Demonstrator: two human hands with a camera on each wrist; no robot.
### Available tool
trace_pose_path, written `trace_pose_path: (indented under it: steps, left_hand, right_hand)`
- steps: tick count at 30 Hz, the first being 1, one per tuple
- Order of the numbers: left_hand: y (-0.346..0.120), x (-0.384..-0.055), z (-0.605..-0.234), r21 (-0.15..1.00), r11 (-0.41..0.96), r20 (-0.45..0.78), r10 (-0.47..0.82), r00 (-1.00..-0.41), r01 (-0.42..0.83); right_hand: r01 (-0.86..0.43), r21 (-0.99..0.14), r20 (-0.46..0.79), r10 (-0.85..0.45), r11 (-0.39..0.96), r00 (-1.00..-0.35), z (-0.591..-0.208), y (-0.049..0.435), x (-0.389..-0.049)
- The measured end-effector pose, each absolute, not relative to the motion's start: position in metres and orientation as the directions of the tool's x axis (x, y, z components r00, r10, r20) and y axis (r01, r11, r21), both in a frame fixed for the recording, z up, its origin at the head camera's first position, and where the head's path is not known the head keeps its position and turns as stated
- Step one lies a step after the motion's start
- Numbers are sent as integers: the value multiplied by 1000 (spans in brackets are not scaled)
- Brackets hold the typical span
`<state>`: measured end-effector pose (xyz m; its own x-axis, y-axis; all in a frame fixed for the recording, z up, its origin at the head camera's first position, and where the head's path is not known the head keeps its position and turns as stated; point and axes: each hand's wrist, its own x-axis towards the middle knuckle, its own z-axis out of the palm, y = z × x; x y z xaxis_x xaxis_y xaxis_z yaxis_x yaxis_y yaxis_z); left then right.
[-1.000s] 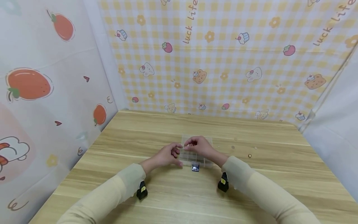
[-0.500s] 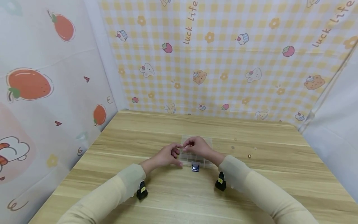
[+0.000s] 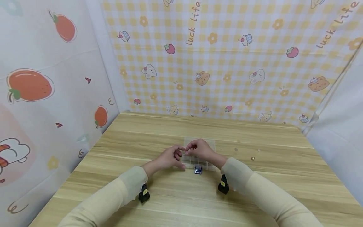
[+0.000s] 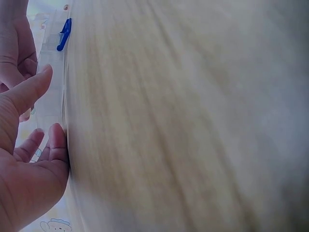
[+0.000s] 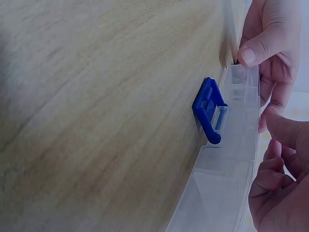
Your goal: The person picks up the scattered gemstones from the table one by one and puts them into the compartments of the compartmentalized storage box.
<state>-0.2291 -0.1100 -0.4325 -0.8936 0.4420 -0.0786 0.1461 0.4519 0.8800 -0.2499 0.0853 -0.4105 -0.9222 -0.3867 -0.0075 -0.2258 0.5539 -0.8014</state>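
Note:
A clear plastic compartment box (image 3: 211, 165) lies on the table with its lid folded back and a blue latch (image 3: 198, 170) at the front. My left hand (image 3: 169, 157) holds its left end, thumb (image 5: 250, 55) at the front corner and fingers along the side. My right hand (image 3: 200, 149) bends down over the left compartments, thumb and index finger drawn close together beside my left index finger. I cannot tell whether a small piece sits between those fingertips.
To the right of the box lie a small gold bead (image 3: 253, 158) and several tiny pale pieces (image 3: 236, 149). The wood-grain table (image 3: 181, 201) meets a checked cloth (image 3: 227, 63) at the back and a printed cloth (image 3: 62, 104) on the left.
My right hand and forearm have shifted slightly left, bringing its fingertips closer to my left index finger. My left hand and the box look the same.

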Motion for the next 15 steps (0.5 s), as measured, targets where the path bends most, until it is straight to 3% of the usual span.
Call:
trace_pose_path:
  steps: [15]
  left_hand:
    - [-110, -229, -432, 880, 453, -82, 441, -894, 143]
  right_hand:
    - [-223, -787, -20, -385, 576, -923, -408, 84, -247]
